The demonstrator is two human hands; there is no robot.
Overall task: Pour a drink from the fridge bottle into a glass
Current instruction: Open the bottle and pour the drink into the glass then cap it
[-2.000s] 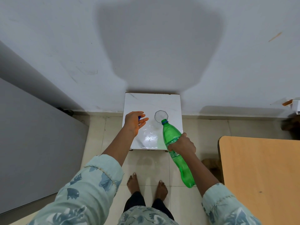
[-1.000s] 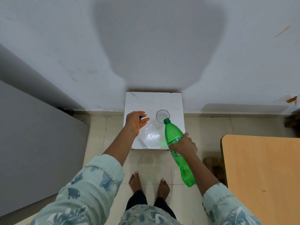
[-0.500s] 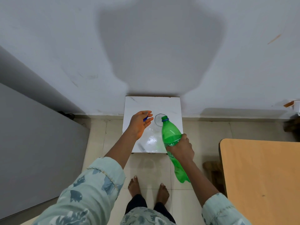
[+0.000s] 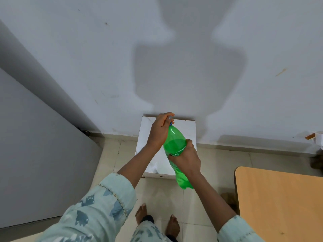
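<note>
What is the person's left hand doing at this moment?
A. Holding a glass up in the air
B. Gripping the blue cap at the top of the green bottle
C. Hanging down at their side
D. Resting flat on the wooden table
B: the left hand is closed over the blue cap at the neck of the green bottle, while the right hand grips the bottle's middle above the white stand.

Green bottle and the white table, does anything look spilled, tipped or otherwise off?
No spill stands out. The green bottle is tilted, but the right hand grips its middle and the left hand is at its blue cap. The white table looks dry.
</note>
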